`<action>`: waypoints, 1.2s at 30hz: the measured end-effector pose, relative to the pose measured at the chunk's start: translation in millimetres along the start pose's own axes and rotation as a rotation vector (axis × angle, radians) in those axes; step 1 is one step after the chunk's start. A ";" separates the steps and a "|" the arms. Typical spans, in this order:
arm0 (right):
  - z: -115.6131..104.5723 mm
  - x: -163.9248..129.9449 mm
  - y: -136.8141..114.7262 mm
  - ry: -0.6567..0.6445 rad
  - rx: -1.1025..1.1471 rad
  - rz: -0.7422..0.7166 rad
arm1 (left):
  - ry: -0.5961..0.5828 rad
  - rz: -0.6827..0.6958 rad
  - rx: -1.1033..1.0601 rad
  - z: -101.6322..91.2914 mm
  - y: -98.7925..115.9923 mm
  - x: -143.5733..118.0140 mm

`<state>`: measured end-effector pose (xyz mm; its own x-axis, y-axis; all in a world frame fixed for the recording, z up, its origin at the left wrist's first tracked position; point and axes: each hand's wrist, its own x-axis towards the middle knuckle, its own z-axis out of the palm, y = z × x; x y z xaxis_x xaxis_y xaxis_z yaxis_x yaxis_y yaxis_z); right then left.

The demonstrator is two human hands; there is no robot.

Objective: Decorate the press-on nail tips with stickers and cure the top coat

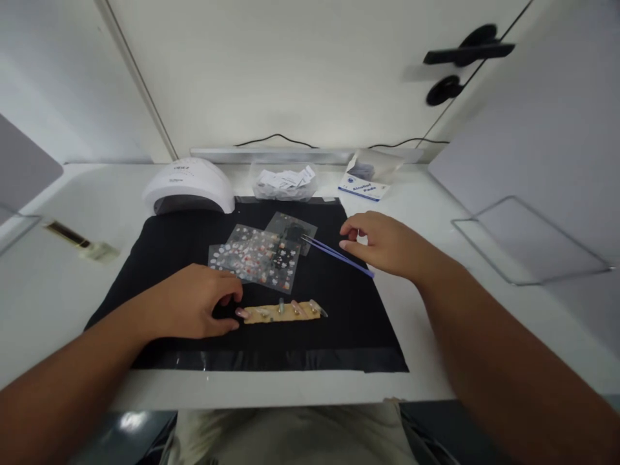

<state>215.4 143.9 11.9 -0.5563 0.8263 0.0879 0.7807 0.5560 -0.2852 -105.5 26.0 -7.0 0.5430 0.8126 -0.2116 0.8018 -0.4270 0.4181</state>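
Observation:
My left hand (196, 302) rests on the black mat (169, 245), thumb and forefinger apart, at the left end of a tan strip (271, 316). Along that strip several false nails (297, 307) stand in a row, some pinkish, one greenish. Whether my fingers touch the leftmost nail I cannot tell. Purple tweezers (339, 255) lie slantwise on the mat, tips on a clear sticker sheet (307, 227). Beside them on the right is my right hand (380, 240), fingers curled with a gap to the thumb and nothing visible between. Overlapping nail sticker sheets (261, 261) lie between my hands.
A white nail lamp (191, 184) stands at the back left. Behind the mat are a clear tub of white packets (285, 183) and an opened alcohol pads box (363, 184). A small bottle with a gold cap (80, 240) is at left, a wire frame (527, 283) at right.

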 end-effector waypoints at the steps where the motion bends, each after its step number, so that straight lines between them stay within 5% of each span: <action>1: 0.3 0.2 0.0 -0.031 -0.004 -0.004 | 0.002 0.006 -0.004 -0.1 0.2 0.6; 13: -0.7 -1.8 -14.0 -0.184 0.031 -0.124 | 0.084 0.227 -0.208 2.6 1.0 1.0; 36: 4.8 -1.0 -7.4 -0.217 0.054 -0.153 | 0.107 0.201 -0.102 12.6 9.0 5.4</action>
<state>208.8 138.5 9.4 -0.7188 0.6915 -0.0709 0.6702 0.6623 -0.3351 -92.2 21.6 -15.5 0.6554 0.7550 -0.0229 0.6480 -0.5464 0.5305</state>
